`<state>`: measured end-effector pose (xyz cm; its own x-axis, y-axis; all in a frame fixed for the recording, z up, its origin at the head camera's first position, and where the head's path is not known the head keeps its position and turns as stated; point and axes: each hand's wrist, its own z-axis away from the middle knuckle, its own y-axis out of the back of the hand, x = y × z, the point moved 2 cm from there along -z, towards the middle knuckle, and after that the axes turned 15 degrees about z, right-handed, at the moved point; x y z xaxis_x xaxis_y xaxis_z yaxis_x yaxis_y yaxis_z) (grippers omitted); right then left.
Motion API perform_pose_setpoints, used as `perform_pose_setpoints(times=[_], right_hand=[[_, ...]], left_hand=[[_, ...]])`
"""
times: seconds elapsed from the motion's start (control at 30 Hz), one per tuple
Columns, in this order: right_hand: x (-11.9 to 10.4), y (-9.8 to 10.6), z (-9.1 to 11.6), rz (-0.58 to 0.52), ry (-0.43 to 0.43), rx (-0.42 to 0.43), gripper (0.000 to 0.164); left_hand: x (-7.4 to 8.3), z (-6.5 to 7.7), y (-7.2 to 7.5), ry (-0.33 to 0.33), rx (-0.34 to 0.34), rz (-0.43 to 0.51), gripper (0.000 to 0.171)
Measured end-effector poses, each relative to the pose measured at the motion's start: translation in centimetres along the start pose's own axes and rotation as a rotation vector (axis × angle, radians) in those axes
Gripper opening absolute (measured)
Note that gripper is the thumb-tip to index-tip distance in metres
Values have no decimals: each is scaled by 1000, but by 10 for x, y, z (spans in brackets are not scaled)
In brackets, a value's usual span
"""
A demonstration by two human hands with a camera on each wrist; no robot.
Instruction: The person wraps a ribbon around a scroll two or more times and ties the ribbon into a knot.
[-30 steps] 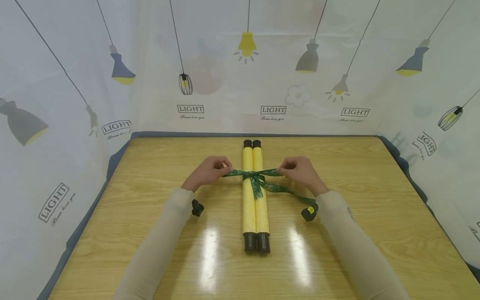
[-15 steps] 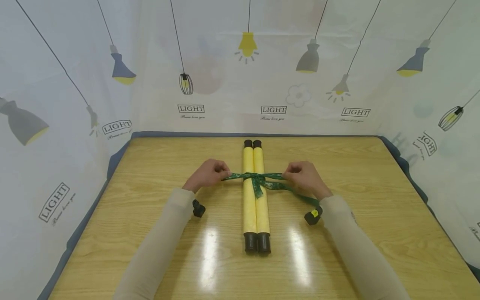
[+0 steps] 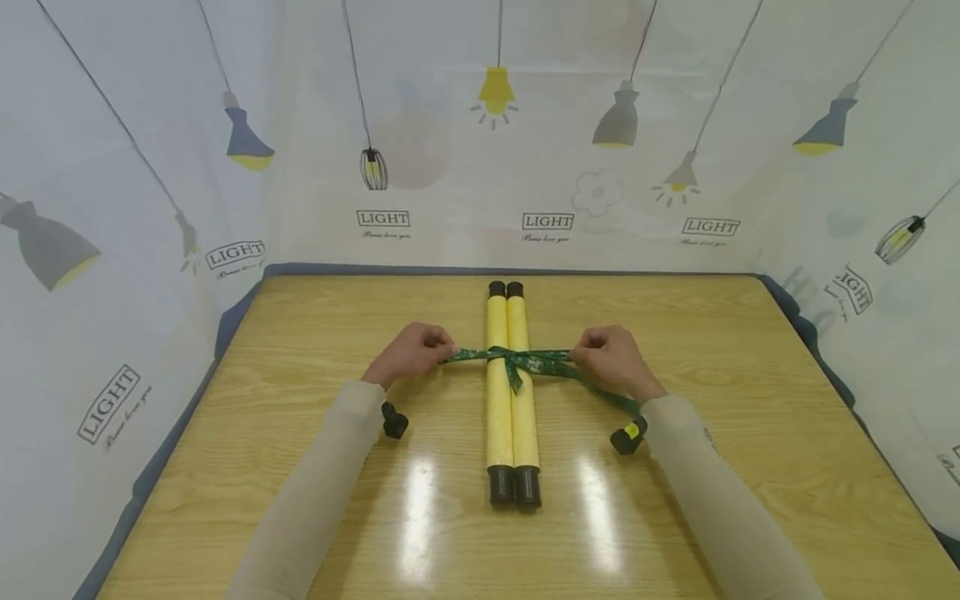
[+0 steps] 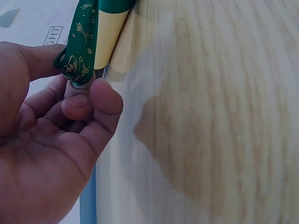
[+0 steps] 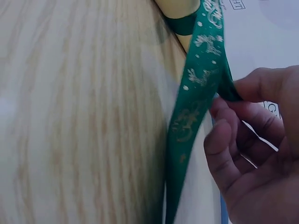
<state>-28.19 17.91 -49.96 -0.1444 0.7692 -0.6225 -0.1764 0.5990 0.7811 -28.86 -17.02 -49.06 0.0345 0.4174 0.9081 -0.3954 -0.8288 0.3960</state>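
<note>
Two yellow rolls with black end caps lie side by side, lengthwise, on the wooden table. Around their upper part runs a green ribbon with gold print, knotted on top with a short end hanging down. My left hand pinches one part of the ribbon to the left of the rolls, between thumb and fingers. To the right, my right hand pinches another part, pulled out sideways. A longer ribbon tail trails from the knot below the right hand toward the wrist.
The wooden table spreads around the rolls. Behind and at the sides hangs a white sheet printed with lamps. Small black devices are worn under both wrists.
Both hands have come slightly nearer, and the right hand has moved outward, drawing the ribbon tighter. The knot looks smaller and the short hanging end narrower. The rolls stay in place.
</note>
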Motion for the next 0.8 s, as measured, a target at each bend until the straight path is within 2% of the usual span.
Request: perform_pose_setpoints(times=[0.17,0.3,0.43,0.6,0.7,0.8], right_hand=[[1,0,0,-34,-23,-53,24],[-1,1,-5,-104,-63,-52,32],[-8,2,-11,-234,-89,-39,42],[-11,3,-11,-336,-92,-63,51],[-7,6,-8,-311,-62,-74,56],[-3,12,-3,-223,-8,-66,63]], left_hand=[[-7,0,-1,22,8,61,22],[-6,-2,-3,-8,47,212,25],[-1,-4,-6,-34,55,337,34],[-1,-3,-7,-5,79,317,51],[-3,1,-4,17,111,266,59],[-4,7,1,21,150,220,67]])
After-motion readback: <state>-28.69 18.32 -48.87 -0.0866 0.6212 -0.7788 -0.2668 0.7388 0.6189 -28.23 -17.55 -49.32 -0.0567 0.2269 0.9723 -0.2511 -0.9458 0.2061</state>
